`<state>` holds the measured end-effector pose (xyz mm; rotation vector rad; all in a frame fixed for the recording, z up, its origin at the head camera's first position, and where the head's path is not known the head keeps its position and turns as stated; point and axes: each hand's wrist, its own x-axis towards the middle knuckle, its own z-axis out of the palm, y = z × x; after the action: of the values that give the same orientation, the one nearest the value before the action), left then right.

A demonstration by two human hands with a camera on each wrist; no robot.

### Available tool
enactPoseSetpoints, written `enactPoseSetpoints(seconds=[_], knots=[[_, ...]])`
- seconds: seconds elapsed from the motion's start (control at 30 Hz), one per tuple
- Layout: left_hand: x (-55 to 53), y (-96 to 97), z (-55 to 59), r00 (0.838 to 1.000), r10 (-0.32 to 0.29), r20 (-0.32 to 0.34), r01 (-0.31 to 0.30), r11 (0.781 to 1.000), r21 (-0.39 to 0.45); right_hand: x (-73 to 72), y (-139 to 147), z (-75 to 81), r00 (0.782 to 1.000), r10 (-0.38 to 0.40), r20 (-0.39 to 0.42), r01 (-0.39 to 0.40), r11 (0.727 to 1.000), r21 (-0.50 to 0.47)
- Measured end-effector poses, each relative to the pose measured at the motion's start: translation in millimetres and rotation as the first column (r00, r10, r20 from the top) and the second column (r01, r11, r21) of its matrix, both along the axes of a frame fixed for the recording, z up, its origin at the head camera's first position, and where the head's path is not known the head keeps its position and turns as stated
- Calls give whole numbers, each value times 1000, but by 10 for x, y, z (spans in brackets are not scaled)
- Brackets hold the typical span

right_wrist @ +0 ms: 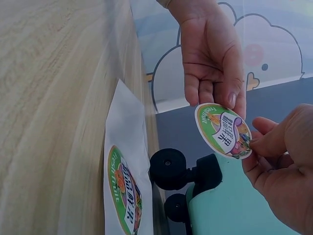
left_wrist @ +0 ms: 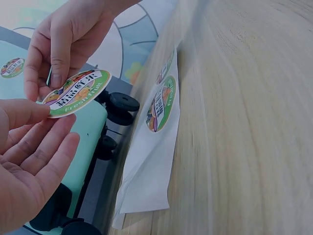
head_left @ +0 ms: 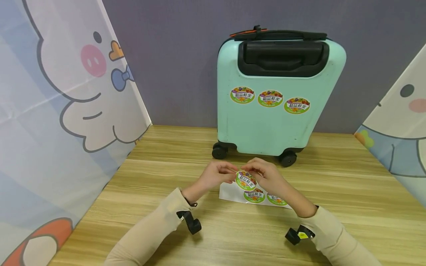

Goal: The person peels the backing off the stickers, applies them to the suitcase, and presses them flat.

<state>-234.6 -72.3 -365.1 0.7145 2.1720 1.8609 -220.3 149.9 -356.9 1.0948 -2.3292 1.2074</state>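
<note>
An oval fruit sticker [head_left: 245,181], white-edged with a green band, is held up between both hands. My left hand [head_left: 215,173] pinches its left edge between thumb and fingers, the other fingers spread below in the left wrist view. At the opposite edge, my right hand [head_left: 267,176] pinches it with thumb and fingertips, as the right wrist view [right_wrist: 288,161] shows. Under the hands lies a white backing sheet [head_left: 229,191] bearing more stickers [head_left: 254,196], partly hidden by the right hand and the held sticker.
Behind the hands a mint-green suitcase [head_left: 263,133] stands on black wheels [head_left: 287,158]. Three matching stickers [head_left: 270,98] run across its front below the black handle recess [head_left: 283,59]. Cartoon-printed cloths [head_left: 76,111] flank the wooden table [head_left: 166,159], with a grey wall [head_left: 173,66] behind.
</note>
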Motion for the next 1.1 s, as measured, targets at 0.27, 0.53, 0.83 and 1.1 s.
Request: enactPoseSetpoints(seconds=[0.27, 0.53, 0.83, 1.1], knots=[[29, 18, 3, 1000, 5, 25, -5, 1000, 6, 4, 3, -12, 1000, -9, 26, 9, 1000, -1], [33, 25, 2, 1000, 4, 29, -4, 1000, -14, 9, 19, -25, 999, -15, 34, 14, 1000, 5], [16, 40, -32, 1000, 2, 31, -2, 1000, -17, 7, 29, -21, 999, -17, 27, 16, 1000, 19], [26, 43, -21, 999, 0, 49, 0, 1000, 6, 0, 36, -18, 1000, -17, 26, 17, 1000, 27]])
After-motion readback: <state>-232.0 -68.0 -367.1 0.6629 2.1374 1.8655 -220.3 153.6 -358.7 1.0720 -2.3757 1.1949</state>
